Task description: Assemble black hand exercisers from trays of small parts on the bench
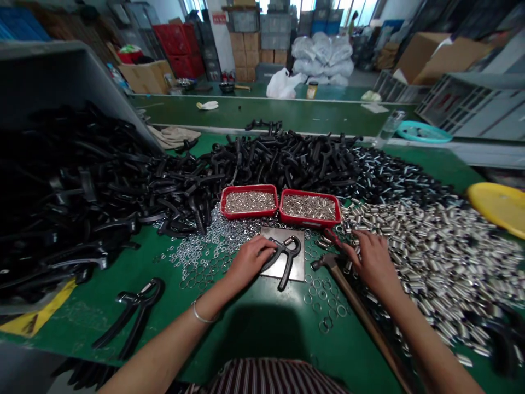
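My left hand (251,261) is closed on one handle of a black hand grip exerciser (290,260), which lies over a square metal plate (270,273). A small metal spring or cylinder shows near the top of the exerciser. To the right, my right hand (374,260) is over the edge of a heap of shiny metal cylinders (451,262), fingers apart, with nothing visible in it. Just left of its fingertips lies a red-handled tool (332,237), its kind unclear. A wooden-handled hammer (353,298) rests beside that hand, its head toward the plate.
Two red trays (250,215) of small metal parts stand behind the plate. Loose rings (324,295) and small nuts or washers (200,246) surround it. Black handles (287,158) are piled at the back and left. Another exerciser (139,312) lies front left; a yellow lid (498,205) is at right.
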`<state>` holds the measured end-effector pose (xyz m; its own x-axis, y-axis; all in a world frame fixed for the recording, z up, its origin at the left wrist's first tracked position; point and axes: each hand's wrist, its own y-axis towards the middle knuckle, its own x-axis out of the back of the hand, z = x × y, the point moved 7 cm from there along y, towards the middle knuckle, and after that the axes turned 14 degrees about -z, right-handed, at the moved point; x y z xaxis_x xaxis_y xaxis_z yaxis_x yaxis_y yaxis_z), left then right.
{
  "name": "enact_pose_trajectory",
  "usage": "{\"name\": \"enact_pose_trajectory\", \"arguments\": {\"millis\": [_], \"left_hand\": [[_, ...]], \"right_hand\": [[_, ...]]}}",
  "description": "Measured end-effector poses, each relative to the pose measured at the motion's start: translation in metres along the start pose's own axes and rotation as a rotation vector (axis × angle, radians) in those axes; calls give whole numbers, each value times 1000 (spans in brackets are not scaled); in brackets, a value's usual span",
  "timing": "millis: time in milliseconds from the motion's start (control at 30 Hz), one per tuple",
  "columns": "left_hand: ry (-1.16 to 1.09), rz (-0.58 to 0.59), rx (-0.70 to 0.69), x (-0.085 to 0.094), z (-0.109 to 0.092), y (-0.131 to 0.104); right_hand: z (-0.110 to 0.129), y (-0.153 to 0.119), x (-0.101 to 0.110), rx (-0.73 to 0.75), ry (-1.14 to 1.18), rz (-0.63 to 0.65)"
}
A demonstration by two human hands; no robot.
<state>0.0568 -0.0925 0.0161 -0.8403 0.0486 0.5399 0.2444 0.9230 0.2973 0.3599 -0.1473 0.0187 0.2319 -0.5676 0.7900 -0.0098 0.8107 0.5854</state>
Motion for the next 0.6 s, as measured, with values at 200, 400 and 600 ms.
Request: {"name": "enact_pose_trajectory", "arguments": {"millis": [200,400,600], "left_hand": [[131,74,-95,-19,-8,21],[435,89,-366,-37,-17,17],[579,81,-522,-45,-26,12]], "right_hand": [[12,-60,16,-92,160,161],[15,-94,18,-150,139,196],[24,-94,22,-70,47,179]]}}
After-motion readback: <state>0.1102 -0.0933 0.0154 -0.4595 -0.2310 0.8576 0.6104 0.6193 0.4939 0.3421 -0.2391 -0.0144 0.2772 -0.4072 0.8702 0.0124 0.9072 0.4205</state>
